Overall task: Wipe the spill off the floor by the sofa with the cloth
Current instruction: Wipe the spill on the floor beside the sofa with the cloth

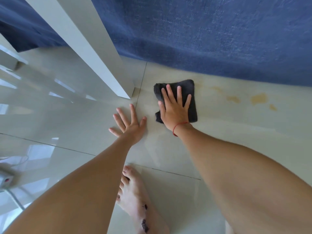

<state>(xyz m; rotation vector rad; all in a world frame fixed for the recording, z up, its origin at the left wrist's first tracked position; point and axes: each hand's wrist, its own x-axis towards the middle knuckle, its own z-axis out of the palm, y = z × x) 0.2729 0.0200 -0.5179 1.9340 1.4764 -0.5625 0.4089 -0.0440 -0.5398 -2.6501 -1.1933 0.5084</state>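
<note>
A dark grey folded cloth (pixel 190 88) lies flat on the pale glossy floor tiles (pixel 228 132), close to the blue sofa (pixel 211 34). My right hand (pixel 174 109) presses down on the cloth with its fingers spread; a red string circles the wrist. Yellowish spill patches (pixel 258 98) dot the floor to the right of the cloth, along the sofa's base. My left hand (pixel 130 123) rests flat on the bare floor left of the cloth, fingers apart, holding nothing.
A white furniture leg or panel (pixel 94 53) slants down to the floor just left of the cloth. My bare foot (pixel 135 198) stands on the tiles below my arms. A white power strip with a cable (pixel 6 180) lies at the left edge.
</note>
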